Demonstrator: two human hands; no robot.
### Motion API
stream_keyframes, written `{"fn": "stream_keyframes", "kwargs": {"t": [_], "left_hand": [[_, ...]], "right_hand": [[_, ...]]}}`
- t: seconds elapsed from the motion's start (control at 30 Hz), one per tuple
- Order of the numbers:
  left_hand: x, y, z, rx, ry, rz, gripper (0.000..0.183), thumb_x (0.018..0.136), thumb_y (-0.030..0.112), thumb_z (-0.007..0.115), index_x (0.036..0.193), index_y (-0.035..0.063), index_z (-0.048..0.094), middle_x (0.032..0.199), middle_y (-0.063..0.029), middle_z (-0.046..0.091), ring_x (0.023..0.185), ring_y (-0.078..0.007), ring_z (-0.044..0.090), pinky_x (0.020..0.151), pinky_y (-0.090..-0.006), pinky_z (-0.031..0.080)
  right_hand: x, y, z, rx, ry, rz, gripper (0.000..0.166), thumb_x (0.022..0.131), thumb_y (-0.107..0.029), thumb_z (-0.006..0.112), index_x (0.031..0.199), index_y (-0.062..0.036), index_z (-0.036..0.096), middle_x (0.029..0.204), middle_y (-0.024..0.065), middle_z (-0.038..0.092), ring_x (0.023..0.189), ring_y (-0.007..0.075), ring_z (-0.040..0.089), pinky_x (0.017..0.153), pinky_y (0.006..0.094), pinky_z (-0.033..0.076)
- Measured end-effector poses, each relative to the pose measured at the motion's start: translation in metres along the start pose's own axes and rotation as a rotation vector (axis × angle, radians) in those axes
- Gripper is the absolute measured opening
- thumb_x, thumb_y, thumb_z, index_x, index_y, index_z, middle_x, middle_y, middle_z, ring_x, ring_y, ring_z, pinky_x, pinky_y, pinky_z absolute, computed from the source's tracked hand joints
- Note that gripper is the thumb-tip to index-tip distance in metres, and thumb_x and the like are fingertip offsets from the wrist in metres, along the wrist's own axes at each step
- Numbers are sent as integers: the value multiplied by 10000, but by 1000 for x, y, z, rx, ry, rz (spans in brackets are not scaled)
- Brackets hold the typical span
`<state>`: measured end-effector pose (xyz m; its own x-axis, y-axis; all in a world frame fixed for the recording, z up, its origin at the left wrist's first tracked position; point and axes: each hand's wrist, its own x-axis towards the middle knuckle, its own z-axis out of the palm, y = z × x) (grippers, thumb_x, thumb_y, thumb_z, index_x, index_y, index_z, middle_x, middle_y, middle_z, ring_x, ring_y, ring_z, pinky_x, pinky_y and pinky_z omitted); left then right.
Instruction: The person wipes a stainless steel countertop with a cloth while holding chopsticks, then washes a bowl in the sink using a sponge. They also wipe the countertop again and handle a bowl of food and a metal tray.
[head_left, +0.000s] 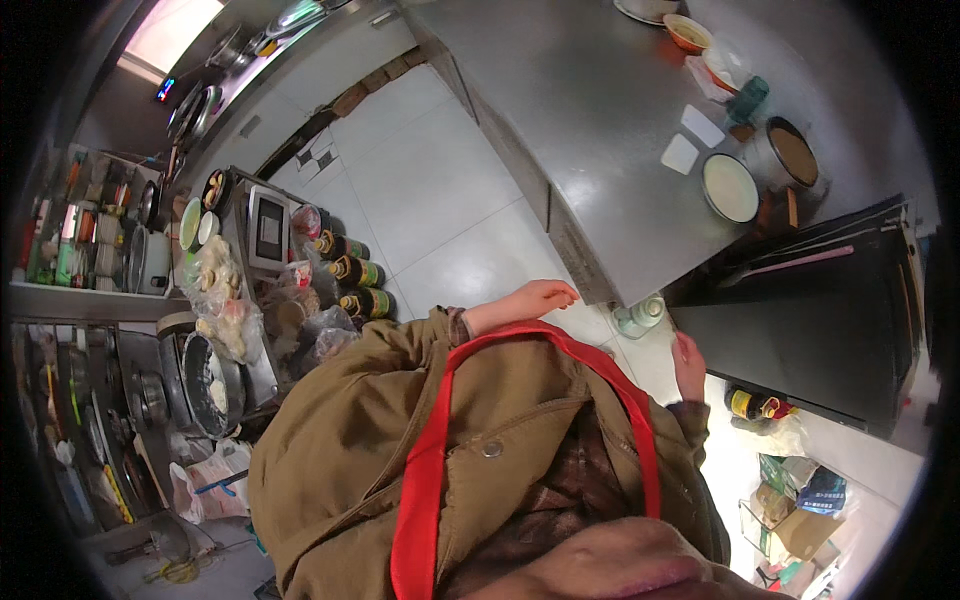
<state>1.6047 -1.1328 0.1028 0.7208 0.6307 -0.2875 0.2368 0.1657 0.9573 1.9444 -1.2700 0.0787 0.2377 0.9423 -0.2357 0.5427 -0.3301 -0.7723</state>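
My left hand (531, 301) is in front of my body at the table's near corner, its fingers loosely bent and holding nothing. To the right, my right hand (689, 363) hangs beside the dark panel, also with nothing in it that I can see. Between the two hands a pale green, translucent bottle-like container (639, 316) stands low, by the corner of the stainless steel table (585, 142). I wear a brown jacket with a red strap (427, 480) around the neck.
A white enamel basin (730, 188), a pot with brown contents (792, 152) and two white rectangular pieces (691, 141) are on the steel table. A black panel (802, 322) stands at right. Dark bottles (360, 271) and a crowded shelf of bags and a flour-dusted pan (214, 384) are left.
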Motion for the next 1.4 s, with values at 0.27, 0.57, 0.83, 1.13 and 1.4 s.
{"fn": "stream_keyframes", "kwargs": {"t": [0.27, 0.57, 0.83, 1.13, 1.4], "left_hand": [[-107, -37, -118, -102, 327, -3, 248, 866, 168, 453, 1036, 8, 539, 955, -73, 587, 919, -143, 548, 822, -266, 424], [-85, -37, -214, -57, 482, 64, 252, 871, 170, 455, 1063, 26, 533, 987, -71, 588, 930, -153, 542, 832, -264, 410], [-58, 12, -364, -21, 670, -5, 262, 882, 174, 431, 1066, 13, 527, 1040, -89, 565, 1022, -165, 497, 899, -289, 369], [8, 29, -477, -64, 646, 10, 259, 895, 161, 413, 1059, -3, 528, 1051, -87, 557, 1030, -163, 485, 913, -283, 350], [87, 51, -636, -15, 526, 42, 250, 897, 153, 400, 1045, 5, 537, 1037, -67, 564, 1023, -152, 482, 915, -275, 341]], "right_hand": [[60, -188, 124, -108, -271, -274, 318, 834, -262, 498, 1078, -59, 524, 965, 107, 569, 869, 229, 565, 725, 302, 435], [191, -268, 163, -62, -245, -421, 249, 844, -201, 496, 1029, -48, 560, 955, 88, 562, 823, 194, 541, 744, 281, 414], [362, -366, 211, 17, -268, -506, 246, 850, -218, 487, 1020, -63, 574, 981, 91, 561, 896, 211, 532, 772, 286, 405], [510, -465, 253, -97, -289, -643, 266, 850, -240, 482, 1044, -73, 552, 1069, 97, 529, 987, 251, 504, 836, 312, 390], [630, -485, 271, -58, -113, -402, 290, 848, -242, 486, 1077, -73, 539, 1090, 101, 519, 1012, 246, 493, 851, 309, 385]]}}
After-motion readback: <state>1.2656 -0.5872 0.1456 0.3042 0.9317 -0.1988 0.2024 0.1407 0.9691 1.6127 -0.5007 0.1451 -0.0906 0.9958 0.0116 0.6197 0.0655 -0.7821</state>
